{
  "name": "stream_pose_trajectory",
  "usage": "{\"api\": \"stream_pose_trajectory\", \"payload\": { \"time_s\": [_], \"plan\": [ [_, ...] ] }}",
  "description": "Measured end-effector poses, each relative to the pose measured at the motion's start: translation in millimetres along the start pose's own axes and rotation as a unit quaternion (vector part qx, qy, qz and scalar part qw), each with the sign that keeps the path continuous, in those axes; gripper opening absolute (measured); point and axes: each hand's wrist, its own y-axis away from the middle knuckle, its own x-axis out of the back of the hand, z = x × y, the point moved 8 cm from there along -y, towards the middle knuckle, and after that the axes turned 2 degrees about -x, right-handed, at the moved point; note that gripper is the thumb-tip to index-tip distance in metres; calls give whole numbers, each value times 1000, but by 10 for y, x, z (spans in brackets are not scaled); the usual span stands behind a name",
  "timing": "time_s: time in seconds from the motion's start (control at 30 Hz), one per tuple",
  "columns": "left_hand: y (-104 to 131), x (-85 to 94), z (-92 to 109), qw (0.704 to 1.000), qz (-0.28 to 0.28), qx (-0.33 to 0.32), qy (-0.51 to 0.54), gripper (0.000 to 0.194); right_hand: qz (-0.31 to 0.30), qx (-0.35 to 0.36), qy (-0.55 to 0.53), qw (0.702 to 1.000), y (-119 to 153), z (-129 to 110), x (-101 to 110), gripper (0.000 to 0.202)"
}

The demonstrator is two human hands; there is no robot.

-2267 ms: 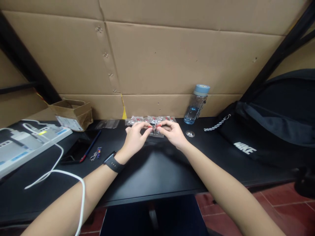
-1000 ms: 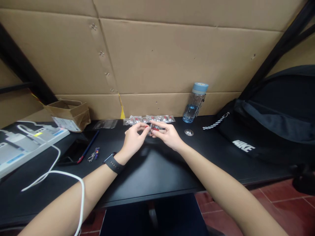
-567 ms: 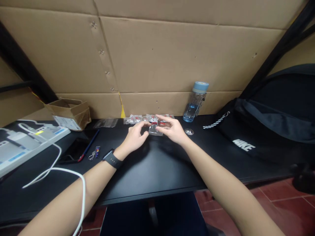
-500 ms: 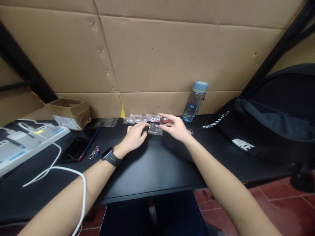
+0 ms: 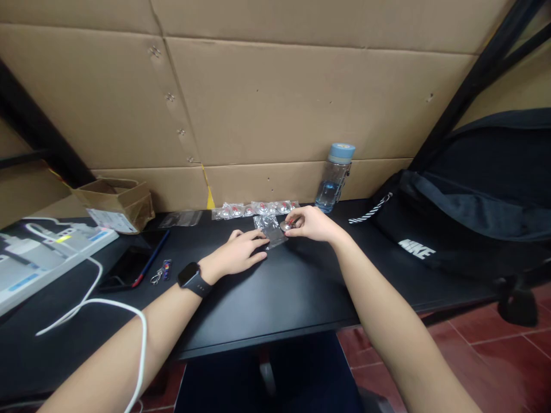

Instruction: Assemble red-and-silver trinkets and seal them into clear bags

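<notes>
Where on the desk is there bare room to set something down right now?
Bare desk lies along the near edge, between the left hand and right forearm. More lies between the right hand and the black bag. The packet row at the back and the phone, pen side are crowded.

Hands (image 5: 241, 252) (both) beside clear packet (image 5: 269, 231)
</notes>
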Motion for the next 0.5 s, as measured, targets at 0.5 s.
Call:
{"api": "stream_pose_trajectory", "payload": {
  "time_s": [0.5],
  "plan": [
    [18, -112, 92, 1000, -11, 8, 4, 44, -59, -9, 80, 995, 20, -85, -184, 23]
  ]
}}
